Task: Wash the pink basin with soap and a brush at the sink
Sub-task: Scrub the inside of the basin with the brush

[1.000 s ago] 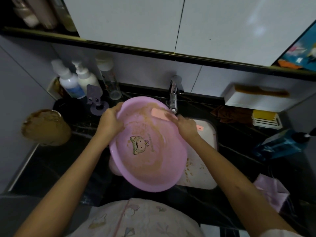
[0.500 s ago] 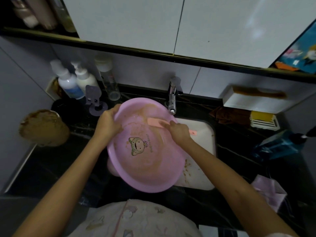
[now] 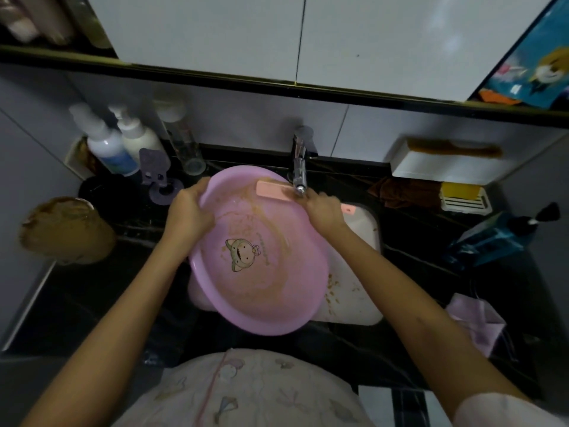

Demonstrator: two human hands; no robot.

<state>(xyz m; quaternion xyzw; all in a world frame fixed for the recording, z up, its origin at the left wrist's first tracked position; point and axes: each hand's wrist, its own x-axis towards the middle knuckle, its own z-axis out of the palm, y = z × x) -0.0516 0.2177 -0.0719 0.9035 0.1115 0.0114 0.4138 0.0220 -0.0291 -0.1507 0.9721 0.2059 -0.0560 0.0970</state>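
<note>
Dark marbled worktop (image 3: 415, 306) fills the bottom of the frame, with the white sink (image 3: 354, 303) set into it. Tilted over the sink at centre is the pink basin (image 3: 277, 300), its inner wall smeared with brown residue. The left hand (image 3: 187, 211) curls over its upper-left rim. The right hand (image 3: 324, 209), at the upper-right rim, is closed round the pink brush (image 3: 274, 190). The brush's long axis runs up-left from that hand across the far wall, just below the faucet (image 3: 300, 171). The streaks lie down-left of the brush head, so the next stroke probably sweeps that way.

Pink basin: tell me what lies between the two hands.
Head view: between the left hand and right hand lie the head of the brush and the brown-smeared inside of the pink basin.
</note>
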